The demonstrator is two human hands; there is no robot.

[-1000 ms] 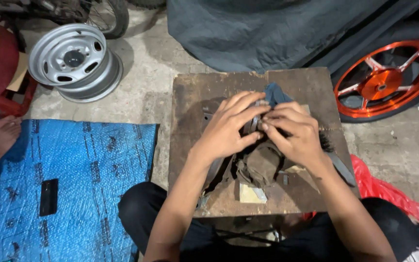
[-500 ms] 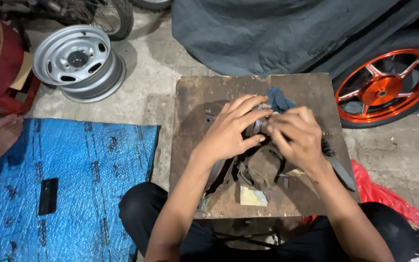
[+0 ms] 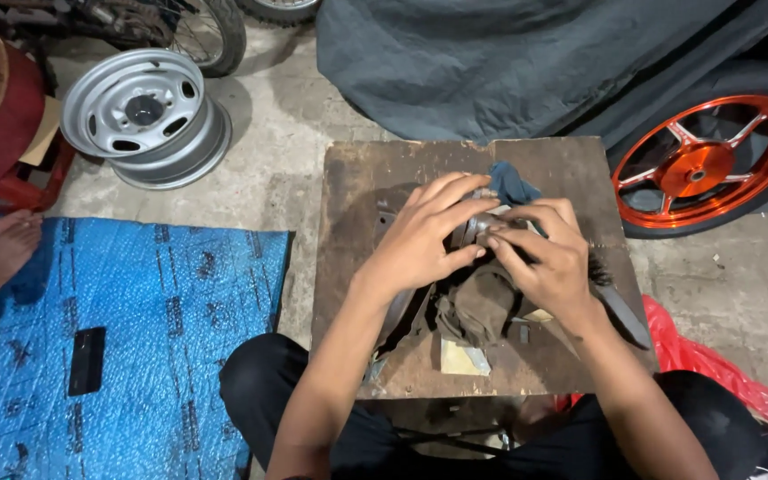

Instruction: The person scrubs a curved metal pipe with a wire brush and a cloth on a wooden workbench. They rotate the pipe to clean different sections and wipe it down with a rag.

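I had both hands together over the middle of the wooden desk (image 3: 357, 178). My left hand (image 3: 424, 240) was curled down over a small dark metal part (image 3: 477, 227), fingers spread across its top and thumb tucked underneath. My right hand (image 3: 548, 262) met it from three o'clock, fingertips pinched narrow on the same part. I could not tell the part's exact shape, since the fingers hid most of it. Directly beneath the hands lay a brown rag (image 3: 482, 307), and a blue cloth (image 3: 510, 182) poked out at twelve o'clock, touching the part. A yellowish scrap (image 3: 462, 357) lay on the desk at six o'clock.

Off the desk, a silver wheel rim (image 3: 144, 116) sat on the concrete floor at ten o'clock, an orange wheel (image 3: 700, 169) at two o'clock, and a blue mat (image 3: 162, 329) at eight o'clock with a flat black object (image 3: 87, 360) on it.
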